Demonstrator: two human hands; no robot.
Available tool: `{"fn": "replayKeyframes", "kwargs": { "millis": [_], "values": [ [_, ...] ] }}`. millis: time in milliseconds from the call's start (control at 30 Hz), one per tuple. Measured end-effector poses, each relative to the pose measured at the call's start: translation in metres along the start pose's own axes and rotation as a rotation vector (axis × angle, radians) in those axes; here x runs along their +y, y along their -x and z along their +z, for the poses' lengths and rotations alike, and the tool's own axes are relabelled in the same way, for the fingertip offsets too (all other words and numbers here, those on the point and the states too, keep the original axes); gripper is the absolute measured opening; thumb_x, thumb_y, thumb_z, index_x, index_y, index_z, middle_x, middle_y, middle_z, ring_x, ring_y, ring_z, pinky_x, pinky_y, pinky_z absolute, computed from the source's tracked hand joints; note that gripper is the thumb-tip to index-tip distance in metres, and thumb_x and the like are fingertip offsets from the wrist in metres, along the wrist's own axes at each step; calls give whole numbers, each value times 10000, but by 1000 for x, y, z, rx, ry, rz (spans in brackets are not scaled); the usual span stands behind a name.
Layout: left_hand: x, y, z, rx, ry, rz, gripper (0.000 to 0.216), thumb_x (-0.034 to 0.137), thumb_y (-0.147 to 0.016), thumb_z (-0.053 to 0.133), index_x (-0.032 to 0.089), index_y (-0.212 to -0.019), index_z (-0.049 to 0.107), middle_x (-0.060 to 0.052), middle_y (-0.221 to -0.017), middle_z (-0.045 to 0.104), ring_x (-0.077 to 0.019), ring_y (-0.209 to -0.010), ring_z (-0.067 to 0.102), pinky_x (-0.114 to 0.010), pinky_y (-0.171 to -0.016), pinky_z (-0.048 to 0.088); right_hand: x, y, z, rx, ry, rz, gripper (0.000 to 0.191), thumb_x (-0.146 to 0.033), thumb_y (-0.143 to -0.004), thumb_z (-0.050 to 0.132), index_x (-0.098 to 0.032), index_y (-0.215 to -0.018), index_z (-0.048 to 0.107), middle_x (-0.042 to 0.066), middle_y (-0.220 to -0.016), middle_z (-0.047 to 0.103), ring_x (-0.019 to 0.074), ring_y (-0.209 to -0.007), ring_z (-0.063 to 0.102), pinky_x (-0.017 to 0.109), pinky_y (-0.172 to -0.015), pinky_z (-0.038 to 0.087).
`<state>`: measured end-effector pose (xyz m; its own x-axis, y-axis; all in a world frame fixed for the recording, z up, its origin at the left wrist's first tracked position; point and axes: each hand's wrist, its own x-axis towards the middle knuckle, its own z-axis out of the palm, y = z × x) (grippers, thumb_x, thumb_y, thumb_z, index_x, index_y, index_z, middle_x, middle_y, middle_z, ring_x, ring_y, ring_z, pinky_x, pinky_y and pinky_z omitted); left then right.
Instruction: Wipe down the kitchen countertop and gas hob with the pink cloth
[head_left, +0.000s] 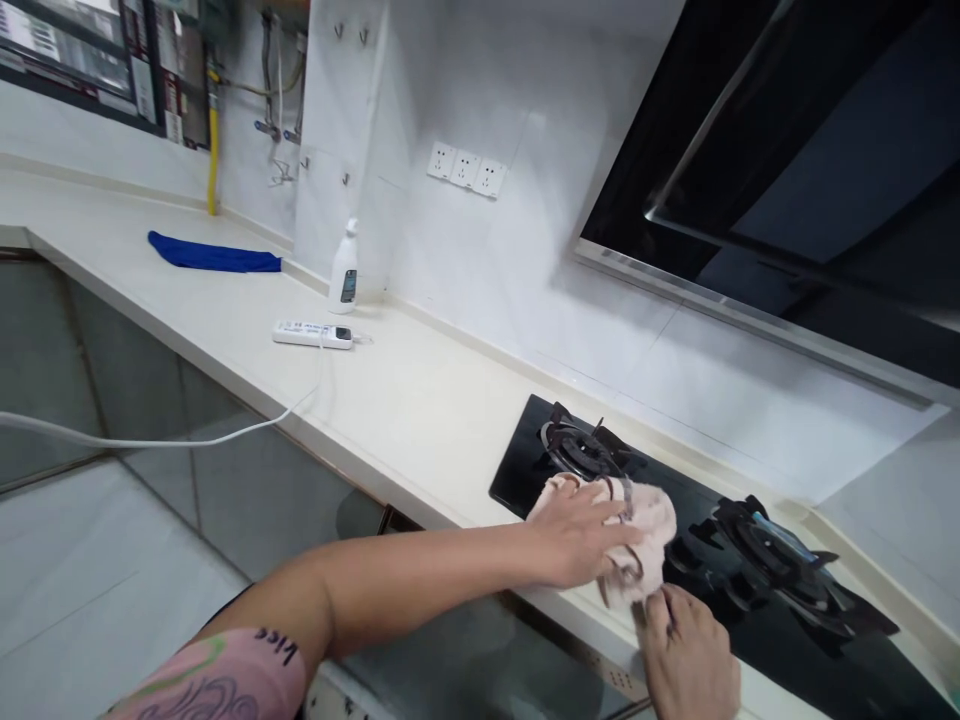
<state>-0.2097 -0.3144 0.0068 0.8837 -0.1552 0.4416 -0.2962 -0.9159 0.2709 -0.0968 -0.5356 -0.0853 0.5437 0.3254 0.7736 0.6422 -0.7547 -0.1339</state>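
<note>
The left hand [577, 540] lies spread, palm flat, on a crumpled pale pink cloth [637, 545] on the glossy black glass hob [517, 480], while the right hand [690, 655] pinches its near edge; even pressure should wipe best.

This is a home kitchen, no question. A black glass gas hob [675, 540] sits sunk into the long pale desk [390, 400], with two burner grates [585, 450] on it, and a dark slanted extractor hood [795, 150] hangs right above. White tiles cover the wall, which carries a row of sockets [465, 168]. Gas and water pipes [214, 130] run down in the far corner, and a cleaner bottle [344, 270] stands on the desk.
</note>
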Motion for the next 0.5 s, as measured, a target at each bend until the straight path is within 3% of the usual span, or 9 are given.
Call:
{"fn": "replayKeyframes", "kwargs": {
  "millis": [100, 233, 333, 500],
  "values": [
    [-9, -13, 12, -246, 16, -37, 716, 754, -943, 551, 382, -1554, 581, -107, -1714, 454, -478, -1604, 294, -799, -1199, 224, 3, 2, -3, -40, -10, 12, 497, -578, -1002, 424, -264, -1016, 809, 112, -1109, 794, 346, -935, 679, 442, -720, 452],
    [-21, -12, 9, -280, 71, -90, 792, 840, -904, 511, 404, -1563, 576, -98, -1733, 427, -471, -1630, 249, -801, -1217, 165, 1, 5, -2, -35, -33, 43, 530, -600, -1010, 393, -278, -1059, 812, 102, -1139, 800, 353, -956, 698, 457, -711, 461],
    [-37, 9, -14, -231, 51, -123, 760, 824, -951, 447, 408, -1578, 555, -100, -1744, 409, -453, -1628, 267, -788, -1225, 166, 5, 7, 0, -31, -35, 62, 535, -605, -1013, 388, -286, -1092, 811, 90, -1170, 803, 366, -976, 715, 472, -711, 470],
    [-93, 64, -72, -242, -40, -377, 770, 830, -985, 399, 425, -1636, 467, -100, -1795, 303, -451, -1619, 296, -790, -1225, 184, 21, 5, -2, -132, -127, -5, 500, -656, -968, 497, -302, -1100, 823, 95, -1166, 802, 368, -974, 730, 467, -717, 506]
  ]
}}
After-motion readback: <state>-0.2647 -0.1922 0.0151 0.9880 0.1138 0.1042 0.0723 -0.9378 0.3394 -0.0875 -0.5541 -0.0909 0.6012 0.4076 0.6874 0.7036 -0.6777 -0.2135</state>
